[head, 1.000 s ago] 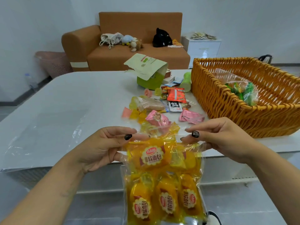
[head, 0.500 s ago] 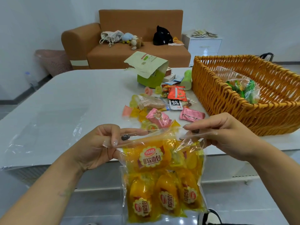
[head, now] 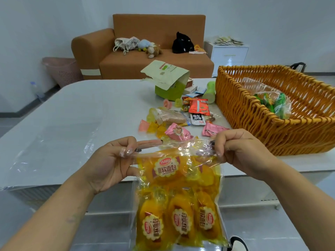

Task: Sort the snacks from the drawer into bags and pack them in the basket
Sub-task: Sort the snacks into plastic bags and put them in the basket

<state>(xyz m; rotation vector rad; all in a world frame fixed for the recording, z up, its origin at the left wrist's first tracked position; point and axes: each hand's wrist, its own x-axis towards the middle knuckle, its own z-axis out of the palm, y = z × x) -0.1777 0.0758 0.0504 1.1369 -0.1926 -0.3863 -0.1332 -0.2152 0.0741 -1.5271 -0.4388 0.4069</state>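
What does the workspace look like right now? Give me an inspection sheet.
Surface: white table, with a flat sheet of clear plastic on its near left.
Job's things: clear bag of yellow bread packs held in the air in front of the table; wicker basket at right, already holding a bag of green snacks.
Clutter: loose snack packets mid-table; open green carton behind them.
Hands: left hand and right hand each pinch the bag's top edge.
Cables: nothing seen.
Surroundings: brown sofa with soft toys, white cabinet, pink bin.
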